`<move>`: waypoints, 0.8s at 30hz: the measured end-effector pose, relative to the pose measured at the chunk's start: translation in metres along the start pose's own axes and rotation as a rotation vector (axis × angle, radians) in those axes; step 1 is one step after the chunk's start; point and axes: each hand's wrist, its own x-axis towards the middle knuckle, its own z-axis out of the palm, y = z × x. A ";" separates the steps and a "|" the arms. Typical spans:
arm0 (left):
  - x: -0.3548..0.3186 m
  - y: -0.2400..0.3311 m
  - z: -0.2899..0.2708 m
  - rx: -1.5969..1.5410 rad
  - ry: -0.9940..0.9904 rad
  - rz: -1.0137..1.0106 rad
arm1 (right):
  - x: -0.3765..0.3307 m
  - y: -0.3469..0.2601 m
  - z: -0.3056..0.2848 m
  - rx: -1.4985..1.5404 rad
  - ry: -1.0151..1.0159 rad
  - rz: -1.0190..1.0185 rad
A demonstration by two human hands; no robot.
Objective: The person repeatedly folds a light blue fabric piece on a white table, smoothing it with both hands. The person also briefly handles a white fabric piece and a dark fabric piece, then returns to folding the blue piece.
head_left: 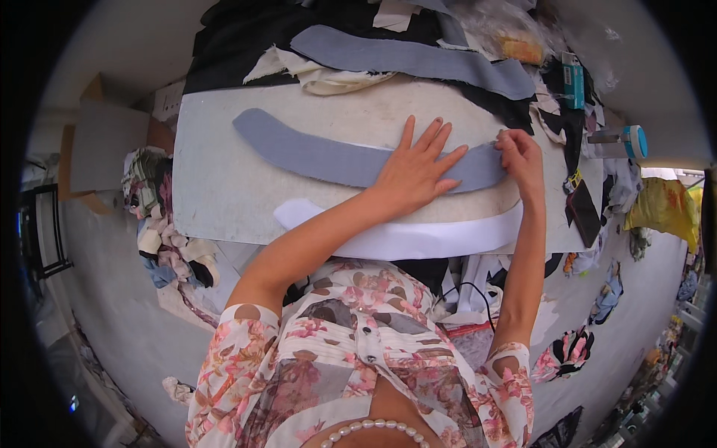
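A curved blue-grey fabric strip (308, 155) lies across the pale work board (209, 179), with a sliver of white showing along its upper edge. My left hand (420, 170) presses flat on it right of the middle, fingers spread. At the strip's right end, my right hand (523, 158) pinches the edge between thumb and fingers. Nearer to me, a curved white piece (388, 240) rests along the board's front edge, passing partly under my left forearm. Beyond the strip, a second blue-grey fabric piece (418, 66) lies over black and cream cloth.
Black cloth (231, 52) covers the board's far side. On the right are a phone (584, 215), a teal box (573, 81) and a clear jar with a blue lid (620, 141). Fabric scraps (157, 246) pile at the left, near a cardboard box (112, 145).
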 end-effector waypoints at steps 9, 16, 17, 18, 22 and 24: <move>-0.092 -0.071 -0.081 -0.324 0.599 -0.294 | -0.095 -0.067 0.104 -0.114 -0.298 -0.354; -0.194 -0.085 -0.080 -0.396 0.671 -0.580 | -0.122 -0.080 0.217 -0.422 -0.458 -0.680; -0.201 -0.080 -0.075 -0.378 0.652 -0.573 | -0.119 -0.073 0.222 -0.450 -0.461 -0.677; -0.204 -0.075 -0.069 -0.361 0.632 -0.564 | -0.118 -0.069 0.224 -0.479 -0.461 -0.672; -0.210 -0.061 -0.048 -0.227 0.535 -0.508 | -0.119 -0.072 0.224 -0.527 -0.471 -0.674; -0.209 -0.055 -0.046 -0.130 0.404 -0.511 | -0.119 -0.074 0.223 -0.518 -0.450 -0.684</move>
